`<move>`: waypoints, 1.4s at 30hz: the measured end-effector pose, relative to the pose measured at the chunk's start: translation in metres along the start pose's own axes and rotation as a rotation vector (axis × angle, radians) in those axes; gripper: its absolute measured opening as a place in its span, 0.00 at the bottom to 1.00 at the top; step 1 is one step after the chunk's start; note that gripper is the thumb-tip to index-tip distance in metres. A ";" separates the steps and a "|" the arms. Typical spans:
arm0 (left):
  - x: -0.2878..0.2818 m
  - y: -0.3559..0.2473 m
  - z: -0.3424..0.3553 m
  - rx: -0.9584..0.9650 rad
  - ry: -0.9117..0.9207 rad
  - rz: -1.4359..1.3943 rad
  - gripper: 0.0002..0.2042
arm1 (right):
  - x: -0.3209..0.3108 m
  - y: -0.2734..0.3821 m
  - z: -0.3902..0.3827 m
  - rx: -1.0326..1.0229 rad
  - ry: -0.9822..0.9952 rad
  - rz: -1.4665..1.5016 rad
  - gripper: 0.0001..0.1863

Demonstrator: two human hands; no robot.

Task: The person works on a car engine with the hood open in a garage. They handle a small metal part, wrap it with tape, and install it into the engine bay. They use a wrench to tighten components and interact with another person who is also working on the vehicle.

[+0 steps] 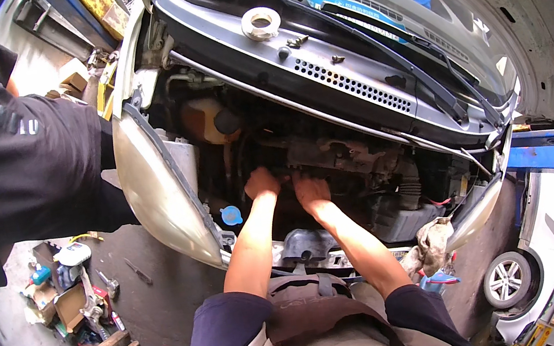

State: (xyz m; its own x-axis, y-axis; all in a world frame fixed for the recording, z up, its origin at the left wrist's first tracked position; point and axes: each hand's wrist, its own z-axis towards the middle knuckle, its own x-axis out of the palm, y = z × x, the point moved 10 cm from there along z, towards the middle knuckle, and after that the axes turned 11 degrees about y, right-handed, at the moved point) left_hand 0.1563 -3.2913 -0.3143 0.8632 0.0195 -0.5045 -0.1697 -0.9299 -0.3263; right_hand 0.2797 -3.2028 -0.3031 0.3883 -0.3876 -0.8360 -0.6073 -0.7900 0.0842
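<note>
Both my arms reach down into the engine bay of a car with its hood up. My left hand (262,183) is closed, knuckles up, beside dark hoses at the left of the engine (332,153). Close to its right, my right hand (310,189) is bent over the front of the engine with its fingers curled. Shadow and the hands themselves hide whatever the fingertips grip. A blue cap (230,215) sits just left of my left hand. Further back is a fluid reservoir (206,121), amber and white with a dark cap.
A tape roll (261,24) and small dark parts rest on the cowl below the wipers. A dirty rag (436,245) lies at the front right. Another person (48,160) stands at the left fender. Tools and boxes (71,308) litter the floor; a white car (553,222) stands right.
</note>
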 end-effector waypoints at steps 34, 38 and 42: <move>-0.004 0.003 -0.015 0.022 -0.039 -0.056 0.29 | -0.354 -0.047 0.000 0.104 -0.661 0.161 0.18; 0.001 0.006 -0.014 0.057 -0.053 -0.095 0.28 | -0.350 -0.051 0.004 0.005 -0.637 0.152 0.13; 0.009 0.017 -0.012 0.054 -0.035 -0.179 0.28 | -0.333 0.017 -0.087 -0.303 -0.784 0.463 0.05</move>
State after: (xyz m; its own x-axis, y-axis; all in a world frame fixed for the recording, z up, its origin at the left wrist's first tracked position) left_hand 0.1665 -3.3109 -0.3148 0.8650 0.1960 -0.4618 -0.0415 -0.8894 -0.4552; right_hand 0.2000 -3.1281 0.0237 -0.4860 -0.3513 -0.8003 -0.3360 -0.7702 0.5421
